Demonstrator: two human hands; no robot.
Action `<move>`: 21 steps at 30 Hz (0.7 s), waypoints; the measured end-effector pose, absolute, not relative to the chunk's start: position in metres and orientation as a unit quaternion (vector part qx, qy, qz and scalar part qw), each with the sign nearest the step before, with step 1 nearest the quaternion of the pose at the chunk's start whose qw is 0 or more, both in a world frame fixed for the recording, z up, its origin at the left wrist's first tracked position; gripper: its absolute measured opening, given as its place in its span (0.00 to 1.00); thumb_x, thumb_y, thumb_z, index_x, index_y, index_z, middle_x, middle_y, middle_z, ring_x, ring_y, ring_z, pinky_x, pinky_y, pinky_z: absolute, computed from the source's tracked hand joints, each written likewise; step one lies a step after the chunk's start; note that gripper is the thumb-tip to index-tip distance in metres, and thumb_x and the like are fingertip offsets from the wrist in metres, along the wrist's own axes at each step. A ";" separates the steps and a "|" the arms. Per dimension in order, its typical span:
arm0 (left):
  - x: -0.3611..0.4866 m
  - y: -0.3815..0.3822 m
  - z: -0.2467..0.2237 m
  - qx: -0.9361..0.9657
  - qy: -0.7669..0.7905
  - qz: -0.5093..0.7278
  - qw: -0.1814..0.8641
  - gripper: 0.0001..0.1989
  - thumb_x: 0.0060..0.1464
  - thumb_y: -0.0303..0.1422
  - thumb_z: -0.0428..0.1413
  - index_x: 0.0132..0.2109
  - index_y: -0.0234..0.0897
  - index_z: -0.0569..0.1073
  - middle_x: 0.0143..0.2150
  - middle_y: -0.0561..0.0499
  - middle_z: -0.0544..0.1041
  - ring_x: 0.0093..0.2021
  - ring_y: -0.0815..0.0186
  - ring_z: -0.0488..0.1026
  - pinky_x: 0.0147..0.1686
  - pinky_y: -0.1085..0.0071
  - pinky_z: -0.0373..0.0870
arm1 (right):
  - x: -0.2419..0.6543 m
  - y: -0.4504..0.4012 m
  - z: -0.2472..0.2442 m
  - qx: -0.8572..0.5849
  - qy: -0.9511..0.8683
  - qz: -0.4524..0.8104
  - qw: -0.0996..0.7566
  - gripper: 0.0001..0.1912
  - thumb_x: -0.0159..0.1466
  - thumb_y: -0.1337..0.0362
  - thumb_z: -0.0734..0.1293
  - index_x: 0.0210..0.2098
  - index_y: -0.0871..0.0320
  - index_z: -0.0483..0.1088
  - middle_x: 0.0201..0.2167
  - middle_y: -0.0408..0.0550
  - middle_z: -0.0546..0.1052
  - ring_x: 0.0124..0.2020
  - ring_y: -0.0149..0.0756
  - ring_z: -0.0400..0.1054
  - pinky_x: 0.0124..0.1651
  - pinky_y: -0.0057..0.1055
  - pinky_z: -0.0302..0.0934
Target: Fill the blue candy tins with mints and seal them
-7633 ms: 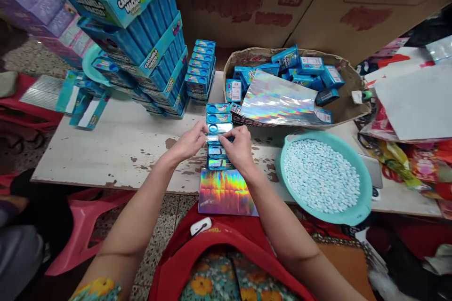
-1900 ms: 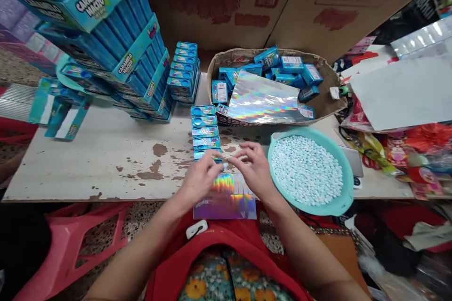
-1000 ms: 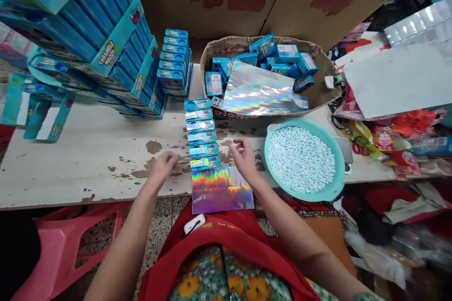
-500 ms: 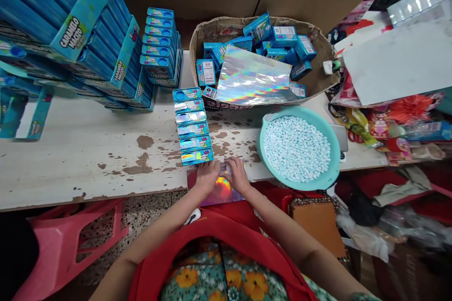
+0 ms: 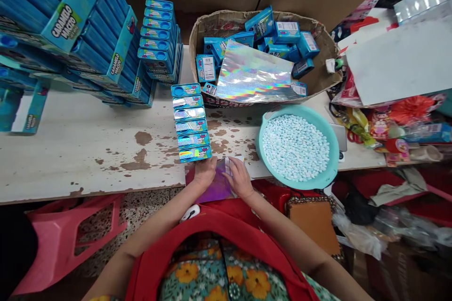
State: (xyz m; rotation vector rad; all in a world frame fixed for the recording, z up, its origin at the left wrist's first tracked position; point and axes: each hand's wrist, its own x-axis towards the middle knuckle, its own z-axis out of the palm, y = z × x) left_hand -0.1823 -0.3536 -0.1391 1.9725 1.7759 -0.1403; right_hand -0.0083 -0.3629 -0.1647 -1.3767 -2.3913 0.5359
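My left hand [image 5: 205, 172] is at the near end of a row of small blue candy boxes [image 5: 191, 127]. Its fingers are bent and close together, their tips partly hidden against the nearest box. Shiny rainbow strips lie across several box tops. Below my hands a purple iridescent sheet [image 5: 219, 188] lies at the table edge, with a pale strip near its right side. My right hand [image 5: 240, 178] is over the right part of this sheet, thumb and index finger apart. I see nothing clearly gripped in it.
Behind is a cut-down carton [image 5: 319, 80] of blue boxes, with a silver holographic sheet [image 5: 254, 75] on top. A turquoise basin [image 5: 334, 169] of pale candies stands right. Stacked blue display boxes [image 5: 116, 63] rise left. Packets and papers crowd the far right.
My left hand has shifted slightly left and down, and my right hand slightly right, widening the gap between them. The sheet's bright orange reflection has turned purple. The camera view has shifted slightly.
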 end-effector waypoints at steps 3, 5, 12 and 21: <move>-0.181 -0.352 -0.136 0.706 0.657 -0.047 0.258 0.16 0.60 0.24 0.40 0.47 0.35 0.70 0.46 0.43 0.73 0.43 0.59 0.71 0.41 0.66 0.64 | -0.015 -0.359 -0.171 -0.489 -0.844 0.181 0.123 0.28 0.65 0.59 0.61 0.63 0.57 0.55 0.62 0.60 0.60 0.63 0.49 0.54 0.60 0.49 0.57; -0.180 -0.350 -0.135 0.694 0.664 -0.052 0.273 0.16 0.59 0.23 0.41 0.46 0.35 0.71 0.44 0.43 0.74 0.42 0.59 0.72 0.38 0.67 0.65 | -0.018 -0.363 -0.180 -0.485 -0.851 0.176 0.103 0.30 0.66 0.59 0.61 0.65 0.58 0.50 0.65 0.60 0.56 0.66 0.50 0.49 0.60 0.49 0.57; -0.179 -0.349 -0.137 0.684 0.673 -0.046 0.276 0.16 0.58 0.23 0.42 0.46 0.35 0.72 0.43 0.42 0.74 0.40 0.58 0.72 0.37 0.65 0.65 | -0.010 -0.379 -0.190 -0.462 -0.855 0.191 0.139 0.22 0.66 0.57 0.60 0.57 0.60 0.62 0.62 0.60 0.60 0.66 0.48 0.49 0.60 0.50 0.56; -0.184 -0.349 -0.136 0.686 0.664 -0.029 0.295 0.17 0.62 0.27 0.38 0.46 0.32 0.71 0.46 0.40 0.73 0.44 0.56 0.71 0.42 0.64 0.64 | 0.006 -0.363 -0.109 -0.515 -0.804 0.254 0.152 0.09 0.66 0.59 0.61 0.35 0.57 0.67 0.30 0.49 0.75 0.33 0.38 0.70 0.39 0.34 0.64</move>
